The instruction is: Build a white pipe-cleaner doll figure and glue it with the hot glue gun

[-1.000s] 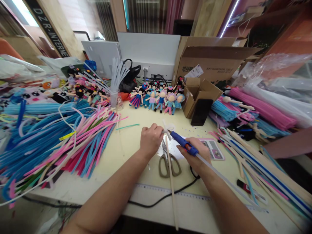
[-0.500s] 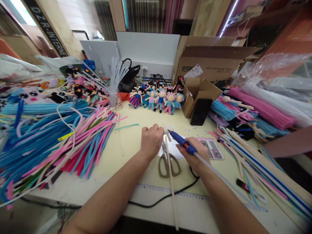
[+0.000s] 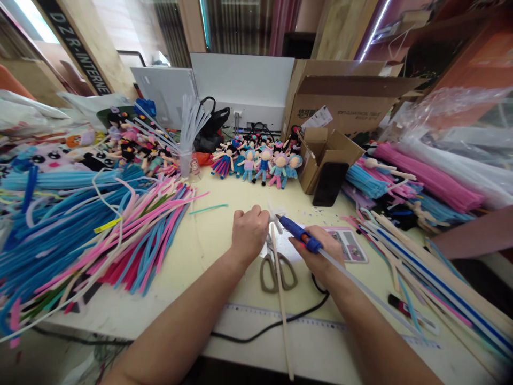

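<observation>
Left hand (image 3: 249,233) has a closed grip on a white pipe cleaner (image 3: 274,214) mid-frame. Right hand (image 3: 320,256) grips the glue gun (image 3: 298,232), tip touching it, scissors (image 3: 276,267) just below on the desk (image 3: 212,235).

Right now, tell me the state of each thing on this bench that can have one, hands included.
left hand: closed on a small white piece
right hand: gripping the glue gun
glue gun: held, nozzle at the white piece
scissors: lying flat on the table, unheld
cardboard box: flaps open
dolls: finished, lined up at the back
</observation>
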